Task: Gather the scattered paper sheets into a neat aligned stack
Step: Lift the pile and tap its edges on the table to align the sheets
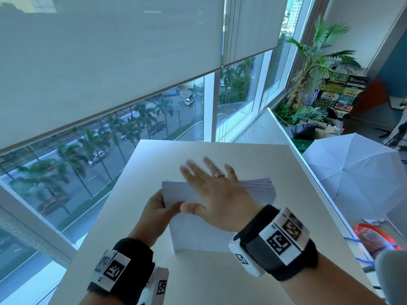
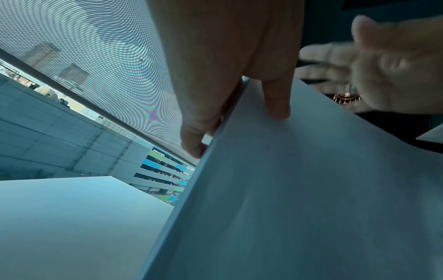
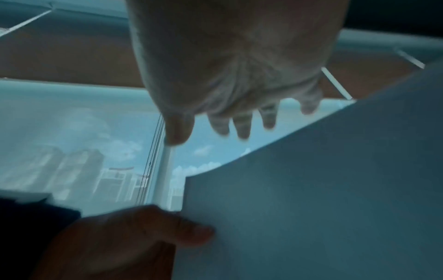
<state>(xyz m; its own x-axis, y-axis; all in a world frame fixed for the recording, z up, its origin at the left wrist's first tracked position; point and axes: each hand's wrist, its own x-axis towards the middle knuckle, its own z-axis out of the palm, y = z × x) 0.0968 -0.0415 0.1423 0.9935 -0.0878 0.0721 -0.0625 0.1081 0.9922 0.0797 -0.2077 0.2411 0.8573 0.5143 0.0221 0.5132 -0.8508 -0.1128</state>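
The left hand (image 1: 159,211) is gripping the 9 o'clock edge of the paper stack (image 1: 189,230), thumb on the near face and fingers curled round behind. The stack is standing on its lower edge on the white table (image 1: 220,278), leaning toward the person, near the table's middle. The sheets' top edges are fanning out unevenly toward 3 o'clock. The right hand (image 1: 217,193) is hovering open over the top edge of the stack, fingers spread and straight, blurred; whether the palm is touching the paper cannot be told. At 3 o'clock, beyond the table, a white umbrella (image 1: 352,172) is lying open on the floor.
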